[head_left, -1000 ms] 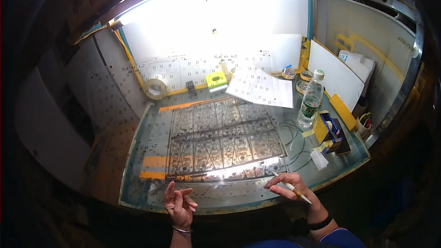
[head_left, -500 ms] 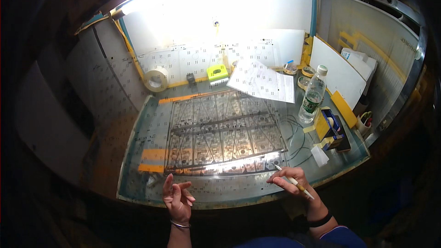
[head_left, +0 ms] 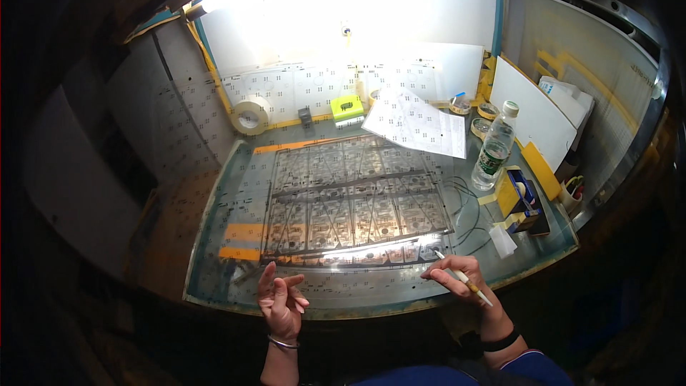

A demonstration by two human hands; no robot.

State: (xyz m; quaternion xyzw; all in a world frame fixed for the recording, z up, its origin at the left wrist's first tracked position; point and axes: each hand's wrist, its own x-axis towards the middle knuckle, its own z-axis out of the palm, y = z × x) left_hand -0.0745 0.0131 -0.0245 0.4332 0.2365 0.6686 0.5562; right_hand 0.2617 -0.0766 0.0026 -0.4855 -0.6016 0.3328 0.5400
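A large clear film sheet (head_left: pixel 357 287) with rows of small dark marks spreads in front of me, and the table shows through it. At its near left edge my left hand (head_left: pixel 283 305) has thumb and fingers bent together, seemingly pinching the film. My right hand (head_left: pixel 464 276) is closed around a slim white pen-like tool (head_left: pixel 485 299) with a brownish band, tip pointing up and away. Its thumb and forefinger are at the near right edge of the film. Beneath lies a dark-lined panel (head_left: pixel 364 196) of repeated circuit-like patterns, with a bright glare along its near side.
Orange strips (head_left: pixel 240 253) show at the panel's left. Behind are a tape roll (head_left: pixel 249 116), a green-and-white hole punch-like object (head_left: pixel 346 109) and paper sheets (head_left: pixel 414 125). To the right stand a water bottle (head_left: pixel 494 150) and a tape dispenser (head_left: pixel 516 193); thin black wire (head_left: pixel 468 232) lies nearby.
The whole scene has shifted slightly to the right in view. Both hands keep nearly the same pose over the table edge, and the pen-like tool stays in my right hand.
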